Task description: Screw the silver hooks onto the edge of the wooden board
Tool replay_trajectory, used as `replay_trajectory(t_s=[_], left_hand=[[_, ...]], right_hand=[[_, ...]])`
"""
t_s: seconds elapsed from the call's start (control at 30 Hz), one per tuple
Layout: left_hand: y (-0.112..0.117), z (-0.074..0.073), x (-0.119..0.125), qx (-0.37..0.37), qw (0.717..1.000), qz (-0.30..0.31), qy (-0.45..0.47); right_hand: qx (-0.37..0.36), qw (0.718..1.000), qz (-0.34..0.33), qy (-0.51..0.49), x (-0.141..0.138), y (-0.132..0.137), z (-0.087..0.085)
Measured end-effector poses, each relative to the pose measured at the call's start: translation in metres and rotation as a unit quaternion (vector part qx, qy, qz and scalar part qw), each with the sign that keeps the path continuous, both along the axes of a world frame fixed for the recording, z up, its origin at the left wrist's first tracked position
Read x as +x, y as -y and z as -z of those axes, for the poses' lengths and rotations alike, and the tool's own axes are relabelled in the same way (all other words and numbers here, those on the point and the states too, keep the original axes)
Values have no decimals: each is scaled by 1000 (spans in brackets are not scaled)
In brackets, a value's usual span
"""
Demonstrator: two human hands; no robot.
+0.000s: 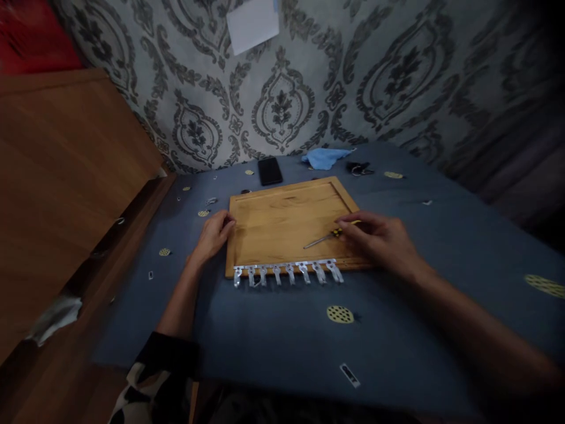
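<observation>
A wooden tray lies on a table covered by a blue cloth. My left hand rests curled against the tray's left edge, gripping it. My right hand lies on the tray's right side, fingers closed on the yellow-and-black handle of a small screwdriver whose metal shaft points left over the wood. A row of several small metal brackets hangs along the tray's near edge.
A black phone, a light blue rag and a dark key bunch lie behind the tray. Small yellow perforated discs and metal bits dot the cloth. A wooden cabinet stands at left; patterned wallpaper behind.
</observation>
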State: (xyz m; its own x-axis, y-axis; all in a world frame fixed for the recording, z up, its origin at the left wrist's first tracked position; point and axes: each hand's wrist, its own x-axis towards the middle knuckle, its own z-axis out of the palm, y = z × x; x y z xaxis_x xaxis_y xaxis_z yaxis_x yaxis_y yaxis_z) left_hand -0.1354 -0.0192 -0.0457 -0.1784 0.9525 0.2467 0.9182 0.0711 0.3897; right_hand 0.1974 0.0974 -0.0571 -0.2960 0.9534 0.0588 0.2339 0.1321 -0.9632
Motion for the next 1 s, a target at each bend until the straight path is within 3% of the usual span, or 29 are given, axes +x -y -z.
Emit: replay_trajectory(t_s=[0.1, 0.2, 0.33, 0.5, 0.77, 1.0], left_hand=[[-9, -8, 42, 4, 996, 81, 23], [-18, -13, 79, -6, 987, 154, 41], [-28, -18, 110, -4, 969, 242, 45], [-37, -22, 124, 22, 952, 301, 48], [-38, -26, 129, 34, 935, 348, 61], [-35, -25, 136, 50, 922, 339, 179]], right_hand=[[24, 999, -30, 6, -1, 4, 0], [95, 989, -111, 5, -1, 9, -2], [128, 972, -195, 4, -1, 17, -7], [101, 962, -251, -25, -1, 22, -12], [17, 968, -242, -62, -1, 22, -9], [-58, 965, -233, -100, 3, 24, -14]])
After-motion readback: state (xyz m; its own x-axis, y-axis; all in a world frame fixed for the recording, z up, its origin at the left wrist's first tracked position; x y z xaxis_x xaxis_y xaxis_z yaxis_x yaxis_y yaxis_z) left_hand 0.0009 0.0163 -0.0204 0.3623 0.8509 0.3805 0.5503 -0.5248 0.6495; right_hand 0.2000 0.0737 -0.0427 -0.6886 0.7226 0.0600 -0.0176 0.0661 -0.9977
